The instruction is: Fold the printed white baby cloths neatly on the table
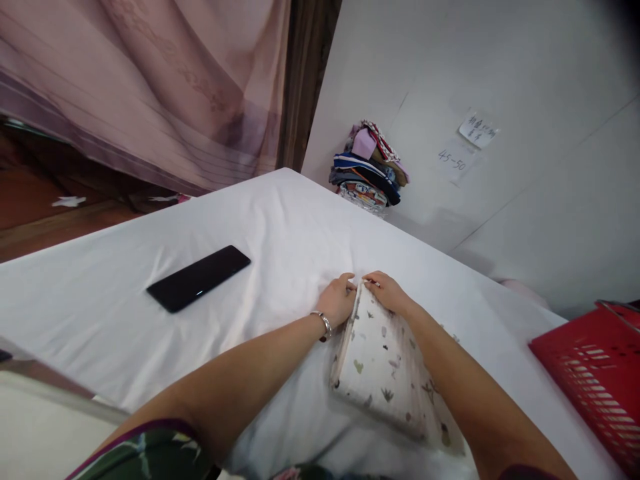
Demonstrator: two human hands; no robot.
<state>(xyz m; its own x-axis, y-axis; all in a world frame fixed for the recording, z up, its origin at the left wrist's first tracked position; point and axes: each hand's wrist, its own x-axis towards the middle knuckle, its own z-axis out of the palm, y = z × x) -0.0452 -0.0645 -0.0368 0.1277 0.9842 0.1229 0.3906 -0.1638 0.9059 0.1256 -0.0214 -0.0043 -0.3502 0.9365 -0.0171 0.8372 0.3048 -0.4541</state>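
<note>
A folded white cloth (383, 360) with small plant prints lies on the white-covered table (210, 353), close to my body. At its far left corner, my left hand (339, 300) is closed with the fingertips pinching the folded edge. My right hand (387, 291) grips the top edge right beside it, thumb and fingers bent over the cloth. The two hands nearly touch. My right forearm covers part of the cloth's right side. A silver bracelet (324, 325) is on my left wrist.
On the table at left lies a black phone (200, 277). A stack of folded clothes (367, 167) stands beyond the table's far edge by the wall. To the right is a red plastic basket (595, 373). A pink curtain (200, 87) hangs behind; paper notes (457, 160) are on the wall.
</note>
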